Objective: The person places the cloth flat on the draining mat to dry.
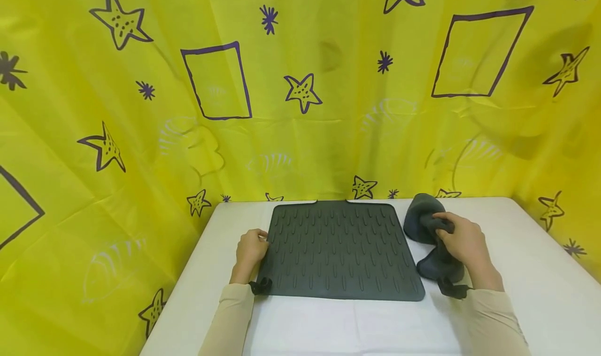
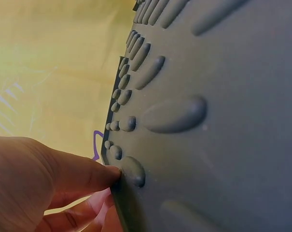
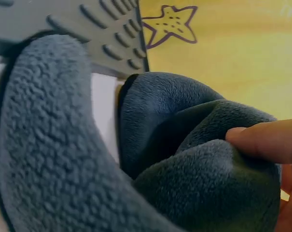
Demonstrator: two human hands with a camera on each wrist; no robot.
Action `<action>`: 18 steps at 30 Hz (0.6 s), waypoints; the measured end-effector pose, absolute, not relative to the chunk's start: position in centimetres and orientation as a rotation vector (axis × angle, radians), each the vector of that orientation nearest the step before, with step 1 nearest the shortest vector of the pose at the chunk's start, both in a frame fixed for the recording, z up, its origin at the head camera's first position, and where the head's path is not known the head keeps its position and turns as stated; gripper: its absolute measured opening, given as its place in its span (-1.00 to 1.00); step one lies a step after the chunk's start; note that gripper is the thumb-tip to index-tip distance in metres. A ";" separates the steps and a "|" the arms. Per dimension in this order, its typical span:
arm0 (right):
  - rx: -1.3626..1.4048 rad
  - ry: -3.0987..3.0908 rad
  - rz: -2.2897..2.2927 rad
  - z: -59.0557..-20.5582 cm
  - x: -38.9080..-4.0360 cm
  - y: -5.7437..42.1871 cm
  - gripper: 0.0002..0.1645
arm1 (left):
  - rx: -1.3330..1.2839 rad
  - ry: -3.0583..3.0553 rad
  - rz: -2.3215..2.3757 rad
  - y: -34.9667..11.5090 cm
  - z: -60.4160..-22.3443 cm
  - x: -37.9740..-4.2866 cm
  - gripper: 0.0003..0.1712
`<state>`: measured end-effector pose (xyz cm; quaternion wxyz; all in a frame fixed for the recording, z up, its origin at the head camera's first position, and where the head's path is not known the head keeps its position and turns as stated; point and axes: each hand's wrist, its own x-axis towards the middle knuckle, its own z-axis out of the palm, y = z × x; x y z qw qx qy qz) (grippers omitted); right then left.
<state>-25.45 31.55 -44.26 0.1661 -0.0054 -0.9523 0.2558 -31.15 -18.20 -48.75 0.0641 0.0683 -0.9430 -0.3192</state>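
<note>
A dark grey ribbed mat (image 1: 340, 251), with rows of raised oval bumps and a thin rim, lies flat on the white table. My left hand (image 1: 252, 249) pinches its left edge; the left wrist view shows the thumb (image 2: 90, 176) over the rim and the other fingers beneath. On the right, my right hand (image 1: 465, 238) holds a soft, dark grey fleecy article (image 1: 424, 215), bunched up with rounded lobes and a black edge. In the right wrist view, the thumb (image 3: 261, 142) presses into a fold of the fleecy article (image 3: 47, 135), and the remaining fingers are mostly hidden behind it.
The white-covered table (image 1: 305, 327) extends in front of the mat and to both sides. A yellow curtain (image 1: 300, 147) with purple stars and squares hangs behind the table and around its sides. Dark straps (image 1: 453, 289) sit at both wrists.
</note>
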 end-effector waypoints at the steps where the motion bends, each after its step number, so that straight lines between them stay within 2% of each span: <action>1: -0.013 -2.693 0.731 -44.0 -25.4 31.5 -0.57 | 0.208 -2.848 -0.964 -18.2 -48.7 -31.1 -0.67; 18: 0.035 -2.442 0.819 -40.9 -24.6 29.1 -0.55 | 0.225 -2.869 -0.986 -18.2 -48.3 -31.0 -0.67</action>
